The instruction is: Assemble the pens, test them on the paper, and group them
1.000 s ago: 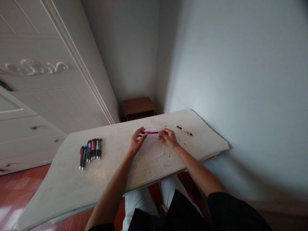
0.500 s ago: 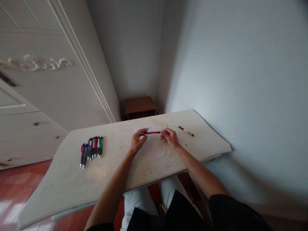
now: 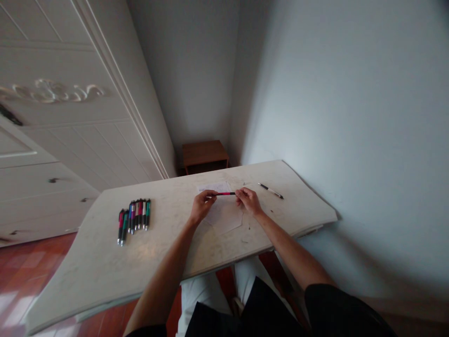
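A red and black pen point(image 3: 225, 193) lies level between my two hands, above a sheet of paper point(image 3: 224, 217). My left hand point(image 3: 203, 205) grips its left end, with the fingertips closed on it. At the other end, my right hand point(image 3: 248, 200) pinches the pen between thumb and fingers. Both tips of the pen are hidden by my fingers. The paper rests on the white tabletop point(image 3: 168, 243), partly covered by my hands.
Several coloured pens point(image 3: 139, 215) lie side by side on the table's left part, with a red pen point(image 3: 120, 227) and a green pen point(image 3: 124, 228) beside them. A white and black pen point(image 3: 270, 190) lies at right. Beyond the table stands a small wooden stand point(image 3: 205, 152).
My left hand has turned slightly, and its fingers have closed more over the pen's left end. The pen has shifted a little to the right. The other pens stay put.
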`<state>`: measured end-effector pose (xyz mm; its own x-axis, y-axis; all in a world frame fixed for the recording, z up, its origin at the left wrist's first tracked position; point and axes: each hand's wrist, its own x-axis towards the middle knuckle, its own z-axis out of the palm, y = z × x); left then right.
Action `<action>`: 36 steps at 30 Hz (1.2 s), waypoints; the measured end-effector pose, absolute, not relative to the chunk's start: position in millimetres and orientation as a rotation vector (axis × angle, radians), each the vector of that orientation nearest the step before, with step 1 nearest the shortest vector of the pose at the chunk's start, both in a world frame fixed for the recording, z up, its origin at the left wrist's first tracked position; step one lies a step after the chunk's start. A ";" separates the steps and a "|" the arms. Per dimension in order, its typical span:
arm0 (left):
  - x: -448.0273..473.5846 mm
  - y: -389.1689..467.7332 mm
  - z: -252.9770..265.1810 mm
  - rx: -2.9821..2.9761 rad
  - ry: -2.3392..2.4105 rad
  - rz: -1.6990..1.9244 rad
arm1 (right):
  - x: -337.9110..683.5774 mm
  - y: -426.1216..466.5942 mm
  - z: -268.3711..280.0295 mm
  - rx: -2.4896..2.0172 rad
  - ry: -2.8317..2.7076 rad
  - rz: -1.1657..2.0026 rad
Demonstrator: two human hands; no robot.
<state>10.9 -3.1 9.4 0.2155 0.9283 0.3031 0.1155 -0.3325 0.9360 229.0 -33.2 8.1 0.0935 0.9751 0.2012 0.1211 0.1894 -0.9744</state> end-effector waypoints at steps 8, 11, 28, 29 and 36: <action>13.6 -10.3 13.9 1.686 1.087 1.216 | 228.3 -33.3 9.0 -1.203 -1.328 0.879; 12.5 -8.2 12.3 1.770 1.139 1.164 | 227.9 -33.0 9.8 -1.170 -1.327 0.880; 11.5 -6.4 10.8 1.677 1.156 1.183 | 230.0 -27.5 1.6 -1.114 -1.321 0.860; 11.0 -5.6 9.9 1.688 1.154 1.157 | 230.4 -27.2 1.0 -1.119 -1.321 0.860; 9.4 -1.8 5.6 1.680 1.132 1.202 | 231.1 -29.0 0.1 -1.190 -1.349 0.864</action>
